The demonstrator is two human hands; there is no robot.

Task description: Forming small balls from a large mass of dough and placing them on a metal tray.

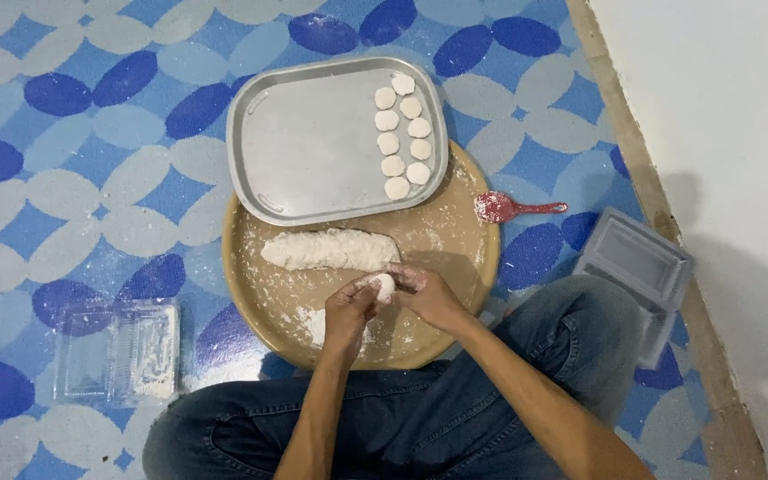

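Small dough ball (386,285) is showing only a sliver; the left hand (348,309) and right hand (427,295) are covering the rest, so its shape is not readable. The metal tray (313,151) is overlapping the far rim of the round wooden board (455,258), hiding that part. Both forearms and the jeans-clad legs are running off the bottom edge. The clear plastic box (633,267) at the floor's right side is partly tucked behind the knee. Fingertip positions in each grip are not resolvable.

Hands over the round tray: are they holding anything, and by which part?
Both the left hand and right hand cup a small white dough ball between their fingertips, gripping its sides.
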